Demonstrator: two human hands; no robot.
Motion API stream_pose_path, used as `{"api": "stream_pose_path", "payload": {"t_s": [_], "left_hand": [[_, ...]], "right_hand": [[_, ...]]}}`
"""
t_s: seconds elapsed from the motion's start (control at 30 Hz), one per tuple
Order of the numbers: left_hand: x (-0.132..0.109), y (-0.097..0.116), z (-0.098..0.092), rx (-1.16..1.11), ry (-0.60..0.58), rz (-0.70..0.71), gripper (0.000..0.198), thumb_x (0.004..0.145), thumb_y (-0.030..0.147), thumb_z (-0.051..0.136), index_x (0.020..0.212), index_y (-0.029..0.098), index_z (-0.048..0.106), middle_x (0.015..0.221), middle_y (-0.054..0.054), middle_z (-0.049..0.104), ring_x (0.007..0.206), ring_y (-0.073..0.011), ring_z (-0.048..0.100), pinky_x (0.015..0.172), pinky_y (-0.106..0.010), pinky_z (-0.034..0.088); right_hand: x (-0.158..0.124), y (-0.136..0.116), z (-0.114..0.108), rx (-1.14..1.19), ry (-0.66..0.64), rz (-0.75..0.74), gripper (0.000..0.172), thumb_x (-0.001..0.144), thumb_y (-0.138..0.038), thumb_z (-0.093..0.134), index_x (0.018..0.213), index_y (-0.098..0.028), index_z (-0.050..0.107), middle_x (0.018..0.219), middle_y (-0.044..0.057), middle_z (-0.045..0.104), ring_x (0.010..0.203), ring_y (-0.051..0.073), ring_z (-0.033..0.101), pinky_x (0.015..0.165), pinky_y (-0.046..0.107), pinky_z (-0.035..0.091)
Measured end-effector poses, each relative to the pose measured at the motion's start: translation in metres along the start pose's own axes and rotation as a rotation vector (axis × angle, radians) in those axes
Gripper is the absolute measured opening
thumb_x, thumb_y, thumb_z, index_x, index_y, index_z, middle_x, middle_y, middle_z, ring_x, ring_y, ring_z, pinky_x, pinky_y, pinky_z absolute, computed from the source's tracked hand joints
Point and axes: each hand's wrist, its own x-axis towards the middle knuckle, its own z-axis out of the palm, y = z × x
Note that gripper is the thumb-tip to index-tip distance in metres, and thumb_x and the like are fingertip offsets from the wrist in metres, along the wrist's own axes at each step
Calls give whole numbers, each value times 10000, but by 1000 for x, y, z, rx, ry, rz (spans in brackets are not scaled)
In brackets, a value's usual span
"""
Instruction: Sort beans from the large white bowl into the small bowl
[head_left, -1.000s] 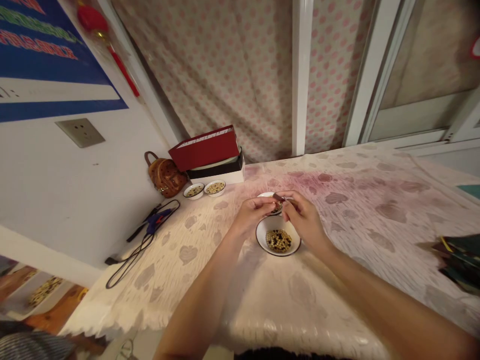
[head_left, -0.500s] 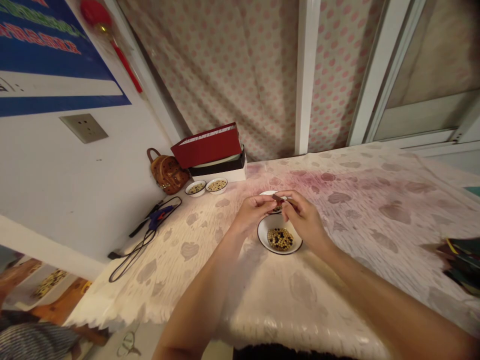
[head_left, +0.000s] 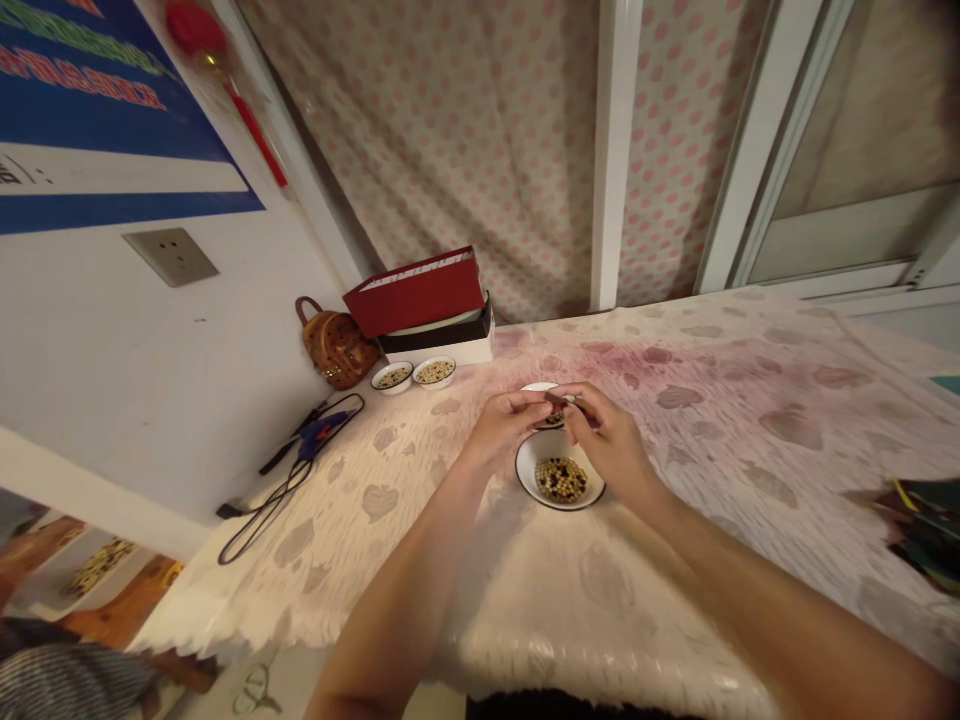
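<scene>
Standing nearest, 1 white bowl [head_left: 529,477] holds black and yellow beads [head_left: 561,482].

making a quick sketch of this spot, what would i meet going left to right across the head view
Socket, backpack, left small bowl, right small bowl, left hand, brown piece, right hand, dark green item.
</scene>
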Motion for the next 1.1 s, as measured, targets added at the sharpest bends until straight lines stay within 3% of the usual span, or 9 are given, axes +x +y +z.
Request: {"api": "stream_pose_path", "payload": {"t_s": [0.27, 0.33, 0.5, 0.57, 0.73, 0.87, 1.0, 1.1], "left_hand": [[2, 2, -6, 105, 34, 54, 423, 630, 384, 948, 937, 123, 819, 934, -101, 783, 840, -176, 682, 878, -342, 494], [1, 5, -10, 224, 17, 78, 395, 640, 396, 933, 910, 131, 820, 935, -99, 789, 849, -192, 686, 883, -353, 497], [-5, 10, -12, 704, -164, 116, 234, 772, 351, 810, 931, 181, 836, 944, -82, 801, 828, -208, 666, 827, -339, 478], [-4, 8, -12, 787, -117, 162, 204, 808, 313, 762, 961, 202, 837, 989, -80, 805, 839, -220, 665, 824, -343, 477], [14, 2, -16, 1112, 198, 213, 56, 773, 223, 764, 775, 234, 819, 894, -90, 787, 861, -263, 661, 855, -365, 465], [36, 2, -13, 1315, 211, 143, 147, 681, 253, 857, 602, 217, 739, 715, -100, 724, 822, -289, 656, 872, -396, 447], [52, 0, -5, 1306, 192, 89, 237, 612, 141, 860, 506, 201, 657, 646, -99, 679, 843, -314, 670, 900, -413, 439], [53, -3, -5, 1291, 192, 113, 185, 633, 85, 812, 547, 196, 691, 686, -102, 701, 834, -304, 670, 890, -414, 445]], "right_hand": [[0, 1, -2, -25, 94, 29, 225, 905, -294, 521, 1010, -236, 711, 827, 5, 727, 630, 163, 580, 626, 310, 426], [2, 1, -3, 12, 153, 32, 227, 901, -291, 524, 1005, -231, 717, 891, 21, 751, 688, 174, 622, 671, 320, 460], [7, 4, -6, 128, 253, 52, 219, 881, -253, 533, 1006, -225, 711, 993, 48, 766, 836, 205, 683, 762, 350, 501], [8, 6, -6, 167, 254, 63, 212, 886, -254, 537, 1012, -224, 705, 994, 53, 761, 874, 215, 690, 759, 350, 504], [8, 9, -5, 186, 244, 44, 197, 894, -257, 537, 999, -225, 701, 979, 49, 752, 877, 213, 688, 735, 341, 507], [7, 9, -4, 183, 232, 39, 200, 888, -249, 527, 991, -223, 697, 1004, 51, 757, 883, 210, 691, 753, 347, 514], [8, 10, -4, 177, 231, 49, 211, 887, -248, 528, 1008, -218, 698, 981, 52, 762, 871, 212, 698, 765, 353, 517], [8, 11, -4, 176, 244, 39, 208, 890, -249, 529, 1006, -217, 698, 998, 54, 763, 846, 207, 694, 755, 351, 518]]}}
